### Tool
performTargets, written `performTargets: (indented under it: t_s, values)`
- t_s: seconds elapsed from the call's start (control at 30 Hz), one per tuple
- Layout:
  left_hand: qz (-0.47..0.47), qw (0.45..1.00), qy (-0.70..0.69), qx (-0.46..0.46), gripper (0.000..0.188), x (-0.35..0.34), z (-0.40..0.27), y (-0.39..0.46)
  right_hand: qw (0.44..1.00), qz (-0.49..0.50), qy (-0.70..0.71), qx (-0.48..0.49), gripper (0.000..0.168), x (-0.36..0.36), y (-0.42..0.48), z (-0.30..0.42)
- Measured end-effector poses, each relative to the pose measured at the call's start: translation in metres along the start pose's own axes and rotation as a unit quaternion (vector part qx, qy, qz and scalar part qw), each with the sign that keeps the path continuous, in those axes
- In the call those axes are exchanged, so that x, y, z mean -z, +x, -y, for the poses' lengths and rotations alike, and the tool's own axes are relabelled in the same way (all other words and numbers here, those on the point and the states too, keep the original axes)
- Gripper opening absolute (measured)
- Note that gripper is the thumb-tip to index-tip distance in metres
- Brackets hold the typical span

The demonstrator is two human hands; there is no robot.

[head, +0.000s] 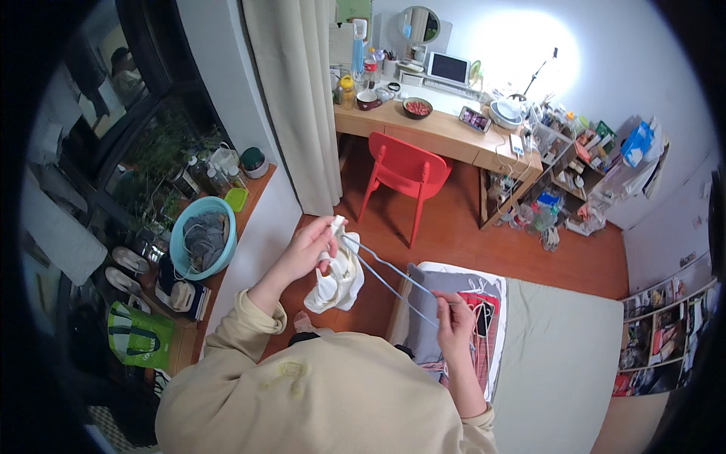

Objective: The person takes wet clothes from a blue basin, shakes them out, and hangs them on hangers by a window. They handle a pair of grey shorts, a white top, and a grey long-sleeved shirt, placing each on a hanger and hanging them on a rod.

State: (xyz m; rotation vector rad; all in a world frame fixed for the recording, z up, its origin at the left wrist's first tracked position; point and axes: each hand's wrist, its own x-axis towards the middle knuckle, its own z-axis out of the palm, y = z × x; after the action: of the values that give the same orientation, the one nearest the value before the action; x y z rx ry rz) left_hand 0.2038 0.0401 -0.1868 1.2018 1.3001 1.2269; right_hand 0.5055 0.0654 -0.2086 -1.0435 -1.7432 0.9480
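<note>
My left hand (306, 249) pinches the top edge of a white garment (340, 286), which hangs in folds below my fingers above the floor. My right hand (455, 326) grips a light blue clothes hanger (383, 267) of thin wire. Its narrow end reaches the garment beside my left fingers, and some of it is hidden by the cloth. Under my right hand, several pale hangers (475, 352) lie on the bed with a black phone (484, 319) and a red checked cloth (493, 363). A grey pillow (425, 289) lies to the left of them.
A light blue basin (233, 249) of grey laundry (205, 238) stands on the window ledge at left, near a green bag (139, 335). Ahead, a red chair (404, 162) faces a cluttered desk (397, 122). The bed (556, 340) extends to my right.
</note>
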Motion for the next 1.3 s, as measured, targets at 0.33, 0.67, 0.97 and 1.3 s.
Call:
performTargets:
  t_s: [0.33, 0.67, 0.97, 1.3]
  values:
    - [-0.036, 0.999, -0.033, -0.019, 0.023, -0.027, 0.004, 0.002, 0.998, 0.007, 0.034, 0.052, 0.014, -0.042, 0.036, 0.021]
    - [-0.136, 0.979, -0.085, -0.124, 0.024, -0.046, 0.007, 0.004, 0.997, -0.029, 0.03, 0.061, 0.013, -0.044, 0.033, 0.033]
    - [-0.166, 0.97, -0.1, -0.145, 0.024, -0.047, 0.004, 0.004, 0.997, -0.026, 0.033, 0.065, 0.014, -0.053, 0.037, 0.039]
    - [-0.155, 0.963, -0.15, -0.163, 0.024, -0.032, 0.004, -0.002, 0.993, -0.002, 0.05, 0.107, 0.014, -0.056, 0.049, 0.047]
